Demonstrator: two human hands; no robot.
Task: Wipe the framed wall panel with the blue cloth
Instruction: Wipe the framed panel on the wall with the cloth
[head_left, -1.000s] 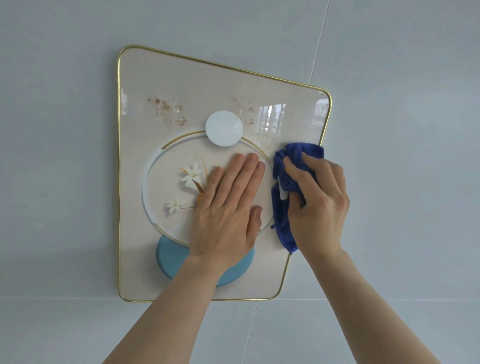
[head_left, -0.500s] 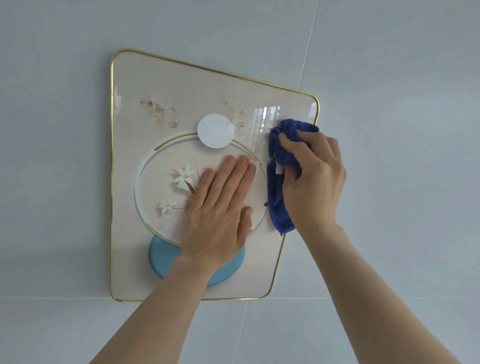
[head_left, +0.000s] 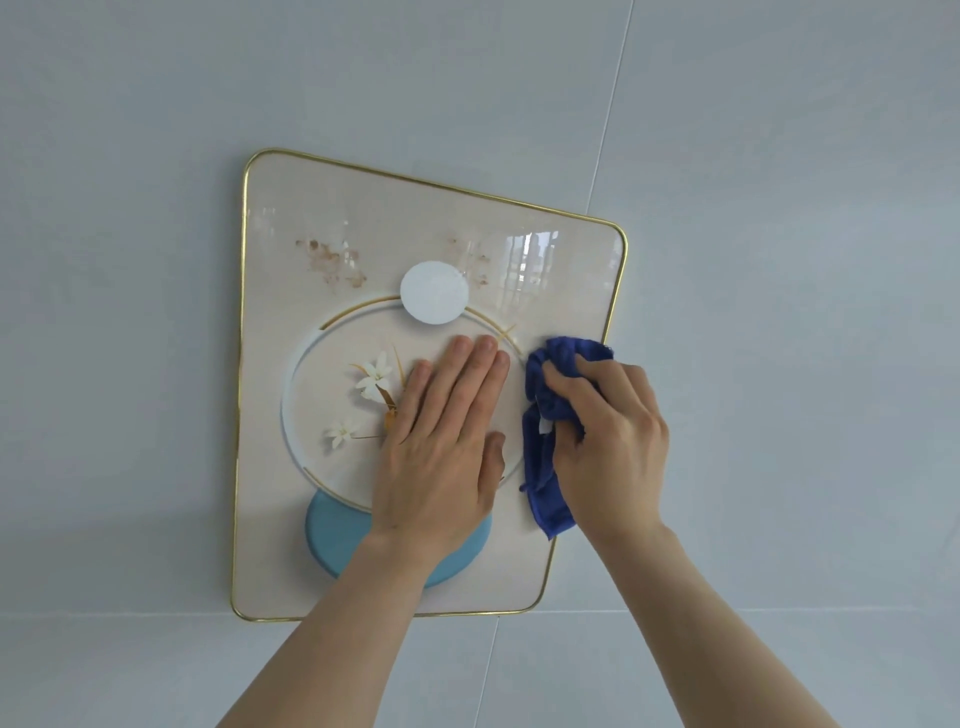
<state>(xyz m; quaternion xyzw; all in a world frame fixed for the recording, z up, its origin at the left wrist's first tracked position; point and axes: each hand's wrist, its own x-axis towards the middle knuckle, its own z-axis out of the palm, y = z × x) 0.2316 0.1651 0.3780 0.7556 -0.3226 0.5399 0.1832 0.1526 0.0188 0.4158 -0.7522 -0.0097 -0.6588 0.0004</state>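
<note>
The framed wall panel (head_left: 291, 218) hangs on a pale tiled wall; it is cream with a thin gold rim, a white disc, a ring with white flowers and a light blue disc at the bottom. Brownish stains (head_left: 332, 262) mark its upper part. My left hand (head_left: 441, 441) lies flat on the panel's middle, fingers together. My right hand (head_left: 613, 441) grips the bunched blue cloth (head_left: 545, 415) and presses it on the panel's right side, near the gold rim. A tail of cloth hangs below that hand.
Pale grey wall tiles (head_left: 779, 208) surround the panel, with thin grout lines running up at the right and across below the frame. A window reflection (head_left: 530, 260) shines on the panel's upper right.
My right hand with the cloth went up the panel's right side, then back down to mid-height. The left hand stayed flat on the middle. The view shifted, so the panel sits lower in frame.
</note>
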